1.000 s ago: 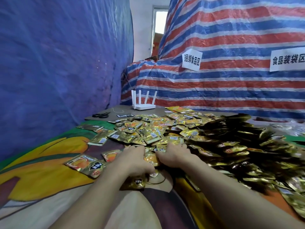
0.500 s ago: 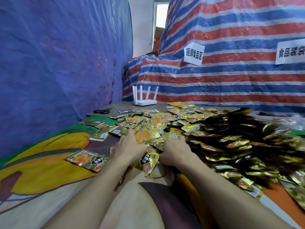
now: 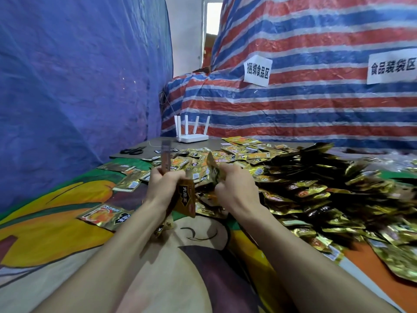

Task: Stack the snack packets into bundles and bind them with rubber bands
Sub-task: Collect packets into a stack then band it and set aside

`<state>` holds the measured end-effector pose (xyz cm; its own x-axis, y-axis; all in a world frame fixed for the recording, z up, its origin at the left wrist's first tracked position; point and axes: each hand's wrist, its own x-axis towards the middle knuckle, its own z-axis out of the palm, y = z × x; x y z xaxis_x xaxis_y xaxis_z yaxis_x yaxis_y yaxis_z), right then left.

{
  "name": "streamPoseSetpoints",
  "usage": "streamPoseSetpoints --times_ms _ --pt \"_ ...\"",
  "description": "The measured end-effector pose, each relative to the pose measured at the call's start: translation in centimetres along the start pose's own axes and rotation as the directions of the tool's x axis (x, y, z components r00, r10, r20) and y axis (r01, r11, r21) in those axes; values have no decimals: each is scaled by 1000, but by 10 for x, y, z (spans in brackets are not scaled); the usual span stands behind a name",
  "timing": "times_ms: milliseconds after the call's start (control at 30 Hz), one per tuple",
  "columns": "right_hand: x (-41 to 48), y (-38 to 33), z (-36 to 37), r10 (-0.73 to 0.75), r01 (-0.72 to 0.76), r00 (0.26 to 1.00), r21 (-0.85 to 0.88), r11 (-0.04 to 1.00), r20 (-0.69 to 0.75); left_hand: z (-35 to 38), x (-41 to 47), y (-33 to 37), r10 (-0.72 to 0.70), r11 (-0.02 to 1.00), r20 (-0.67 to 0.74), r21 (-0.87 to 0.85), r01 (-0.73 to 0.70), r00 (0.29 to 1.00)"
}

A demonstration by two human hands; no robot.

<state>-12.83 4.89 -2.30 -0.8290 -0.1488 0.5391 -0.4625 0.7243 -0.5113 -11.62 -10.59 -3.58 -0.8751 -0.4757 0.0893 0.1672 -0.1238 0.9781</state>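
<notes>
A wide heap of gold and orange snack packets (image 3: 300, 181) covers the middle and right of the table. My left hand (image 3: 163, 184) is raised above the near edge of the heap and grips a few packets (image 3: 186, 199); one stands edge-on above the fist and one hangs below it. My right hand (image 3: 234, 186) is lifted beside it and holds a gold packet (image 3: 213, 170) that sticks up from its fingers. No rubber band is visible in either hand.
Loose packets (image 3: 106, 216) lie on the colourful printed cloth (image 3: 56, 233) at the left. Black scissors (image 3: 132, 151) and a white router (image 3: 191, 137) sit at the table's far end. Blue tarp walls the left; striped tarp with two paper signs stands behind.
Both hands have lifted off the heap with packets in them. The left hand's packets have turned from flat to upright, and the right hand has picked one up.
</notes>
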Motion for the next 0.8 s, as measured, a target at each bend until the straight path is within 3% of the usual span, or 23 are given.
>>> streamPoseSetpoints --times_ms 133,267,367,500,633,800 --pt "2 -6 -8 25 10 994 318 948 -103 0 -1 9 66 952 43 -303 -50 997" --pt "5 -8 -14 140 -125 990 524 843 11 -3 -6 13 206 801 25 -578 -155 978" --pt "8 -6 -16 134 -215 974 585 782 180 -1 -10 12 270 772 -27 -591 -233 962" --pt "8 -8 -17 106 -249 955 552 796 278 5 -12 11 365 738 -76 -584 -338 928" --pt "-10 -8 -4 82 -294 917 522 801 390 9 -12 9 371 712 -134 -594 -375 919" --pt "-30 -11 3 -56 -379 853 689 618 519 16 -19 7 386 730 -165 -547 -410 908"
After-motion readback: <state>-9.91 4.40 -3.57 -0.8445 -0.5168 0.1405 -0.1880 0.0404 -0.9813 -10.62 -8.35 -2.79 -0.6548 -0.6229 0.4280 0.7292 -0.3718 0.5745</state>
